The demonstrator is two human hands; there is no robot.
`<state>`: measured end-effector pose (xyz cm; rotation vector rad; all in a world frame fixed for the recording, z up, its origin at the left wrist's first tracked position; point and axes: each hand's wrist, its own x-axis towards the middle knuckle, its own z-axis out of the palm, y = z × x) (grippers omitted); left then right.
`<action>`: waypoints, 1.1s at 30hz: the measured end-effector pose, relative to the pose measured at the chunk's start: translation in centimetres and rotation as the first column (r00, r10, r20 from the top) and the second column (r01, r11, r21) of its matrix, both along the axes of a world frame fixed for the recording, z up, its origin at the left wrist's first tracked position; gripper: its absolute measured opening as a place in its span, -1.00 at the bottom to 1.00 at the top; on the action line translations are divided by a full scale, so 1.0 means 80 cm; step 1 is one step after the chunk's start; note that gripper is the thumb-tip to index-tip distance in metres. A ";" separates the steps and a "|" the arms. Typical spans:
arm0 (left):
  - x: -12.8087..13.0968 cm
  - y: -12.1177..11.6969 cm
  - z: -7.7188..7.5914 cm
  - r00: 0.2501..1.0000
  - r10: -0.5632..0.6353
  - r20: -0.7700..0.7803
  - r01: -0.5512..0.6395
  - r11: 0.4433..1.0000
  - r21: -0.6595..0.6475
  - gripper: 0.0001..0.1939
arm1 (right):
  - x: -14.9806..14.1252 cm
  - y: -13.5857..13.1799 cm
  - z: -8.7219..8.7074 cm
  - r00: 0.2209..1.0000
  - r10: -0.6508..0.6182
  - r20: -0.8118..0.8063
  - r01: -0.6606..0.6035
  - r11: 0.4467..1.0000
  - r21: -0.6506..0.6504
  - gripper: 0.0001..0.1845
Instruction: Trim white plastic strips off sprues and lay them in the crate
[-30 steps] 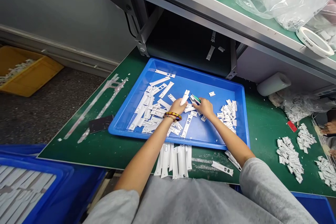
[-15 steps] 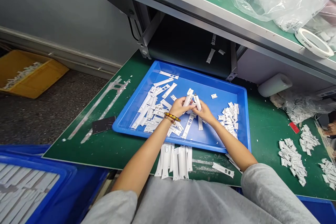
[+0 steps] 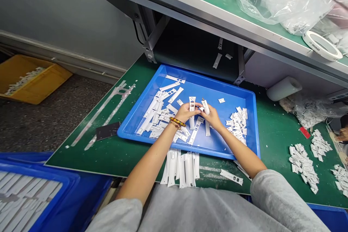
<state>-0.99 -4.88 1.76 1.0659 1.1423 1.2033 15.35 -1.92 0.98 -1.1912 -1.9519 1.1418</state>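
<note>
Over the blue tray [image 3: 187, 71], my left hand [image 3: 184, 113] is closed around a long white plastic strip [image 3: 192, 104] with square holes near its top. My right hand [image 3: 213, 117], close beside it, grips a short white plastic piece [image 3: 206, 107] with a small brassy bit at its upper end. A tiny white bit [image 3: 201, 109] shows between the two hands. Long white strips [image 3: 154, 110] are heaped in the tray's left side. Small white parts [image 3: 239, 121] are piled at its right. The green-handled cutter cannot be seen now.
White strips [image 3: 186, 166] lie at the green table's [image 3: 103, 159] front edge. Small white parts [image 3: 303, 163] form several piles at right, near another person's hand [image 3: 343, 134]. A metal-edged shelf [image 3: 206, 14] overhangs the tray. A yellow bin [image 3: 40, 83] is on the floor at left.
The green-handled cutter has gone from sight at my right hand, which now grips a white piece. In my left hand the strip has turned, showing its holed face.
</note>
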 end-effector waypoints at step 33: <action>-0.018 0.007 -0.001 0.903 0.203 0.379 -0.117 0.965 -0.237 -0.53 | -0.007 -0.013 -0.008 0.997 0.048 0.064 -0.050 0.998 0.032 -0.77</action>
